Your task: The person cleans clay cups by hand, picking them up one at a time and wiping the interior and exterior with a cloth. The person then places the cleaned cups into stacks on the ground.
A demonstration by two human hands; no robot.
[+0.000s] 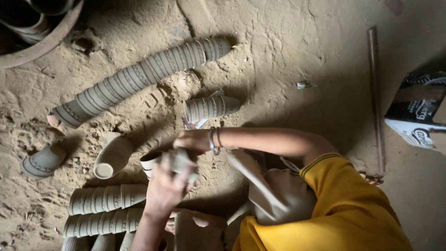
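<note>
Hidden: my left grip covers much of the clay cup; motion blur smears my fingers.
Cut off: the near stacks of cups run out of frame.
Left grip: clenched around the cup's body.
Right grip: curled onto the same cup; how tightly, I cannot tell.
Cup: centre of view, just above the sandy floor.
Far: a long curved cup stack.
</note>
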